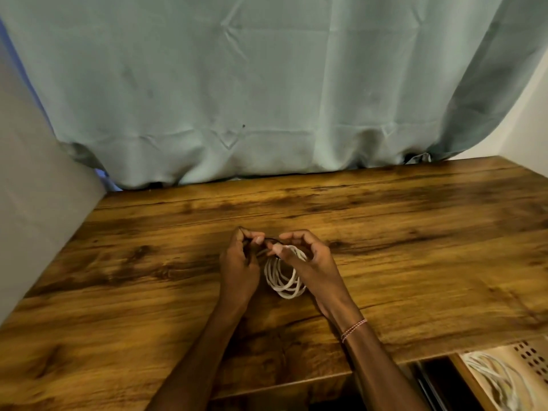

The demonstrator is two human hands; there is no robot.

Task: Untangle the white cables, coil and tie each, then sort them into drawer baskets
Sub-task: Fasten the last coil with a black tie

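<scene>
Tying stage: white cable coil [283,278] sits mid-table [415,232], between both hands. Left hand [237,265] pinches a dark tie [272,239]; right hand [311,262] grips the coil's far end, fingers curled. Best to keep loops bunched and tie taut. Drawer basket [530,355], near right, holds more white cable

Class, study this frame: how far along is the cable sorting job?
Done: white cable already lies in the drawer basket. In hand: a coiled cable above the wooden table, with the left hand and right hand pinching a dark tie at its top. Left: fasten the tie, then basket this coil.
</scene>
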